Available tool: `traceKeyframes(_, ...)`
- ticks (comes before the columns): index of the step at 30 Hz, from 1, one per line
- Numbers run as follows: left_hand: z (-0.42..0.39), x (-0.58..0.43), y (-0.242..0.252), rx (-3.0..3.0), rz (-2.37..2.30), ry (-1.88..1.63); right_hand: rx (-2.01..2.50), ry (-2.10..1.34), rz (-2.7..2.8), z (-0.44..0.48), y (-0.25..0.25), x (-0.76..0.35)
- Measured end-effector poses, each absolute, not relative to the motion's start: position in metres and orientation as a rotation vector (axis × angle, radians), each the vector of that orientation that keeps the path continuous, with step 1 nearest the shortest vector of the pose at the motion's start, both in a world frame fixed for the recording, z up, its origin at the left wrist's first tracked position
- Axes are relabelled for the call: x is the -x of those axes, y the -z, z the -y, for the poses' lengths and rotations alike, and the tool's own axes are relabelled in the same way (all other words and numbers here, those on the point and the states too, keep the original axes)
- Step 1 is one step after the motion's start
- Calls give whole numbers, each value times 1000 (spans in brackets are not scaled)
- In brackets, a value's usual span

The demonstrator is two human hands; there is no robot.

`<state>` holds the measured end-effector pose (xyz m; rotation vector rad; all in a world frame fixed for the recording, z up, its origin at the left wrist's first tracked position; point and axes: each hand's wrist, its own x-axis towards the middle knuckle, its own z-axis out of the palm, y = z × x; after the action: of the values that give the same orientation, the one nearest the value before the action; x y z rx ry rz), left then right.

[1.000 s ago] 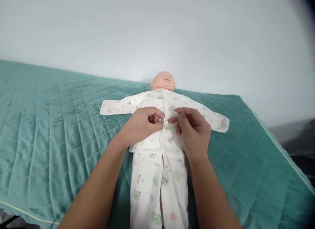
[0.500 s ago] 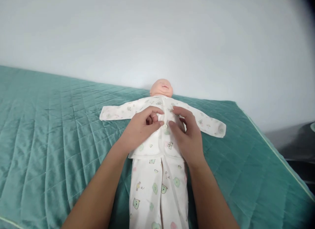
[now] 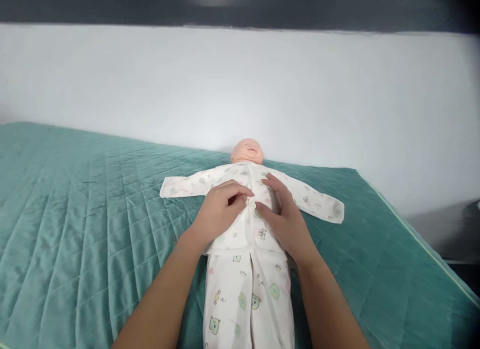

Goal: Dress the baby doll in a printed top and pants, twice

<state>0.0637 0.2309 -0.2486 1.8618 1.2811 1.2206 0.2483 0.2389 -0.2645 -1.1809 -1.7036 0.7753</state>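
A baby doll (image 3: 247, 151) lies on its back in a white printed jacket (image 3: 232, 239) and matching trousers (image 3: 228, 299), sleeves spread to both sides. My left hand (image 3: 221, 209) rests on the jacket's chest, thumb and index finger closed on the front edge beside a pale button (image 3: 253, 205). On the other side of the button is my right hand (image 3: 283, 214), its thumb tip near the button and its fingers apart on the chest fabric.
The doll lies on a green quilted cover (image 3: 112, 214) whose piped edge runs down the right side. A white wall (image 3: 225, 79) stands behind its head, with a dark band (image 3: 318, 11) along the top.
The view has tilted up, so the dark band now shows. My left thumb and index finger have come closer together at the front edge; my right fingers remain spread.
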Motion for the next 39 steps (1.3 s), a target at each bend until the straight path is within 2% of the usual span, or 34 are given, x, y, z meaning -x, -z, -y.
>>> traceKeyframes(7, -245, -45, 284, -1990, -1753, -1528, 1276, -659, 1662, -254, 278, -260)
traceKeyframes(15, -234, 23, 316, -2077, -2309, -720, 1846, -151, 1878, -271, 304, -318)
traceKeyframes(19, -223, 62, 319, -1931, -2401, -559, 2138, -56, 1888, -258, 303, -370)
traceKeyframes(23, -216, 81, 318, -1866, -2445, -560, 2233, -12, 1938, -240, 303, -407)
traceKeyframes(29, -211, 76, 315, -1745, -2624, -628, 2239, 35, 1955, -194, 306, -416)
traceKeyframes(33, -191, 64, 318, -1798, -2577, -686, 2028, 15, 1969, -139, 311, -399)
traceKeyframes(39, -96, 17, 332, -1920, -2055, -1097, 1487, -431, 2028, -38, 317, -333)
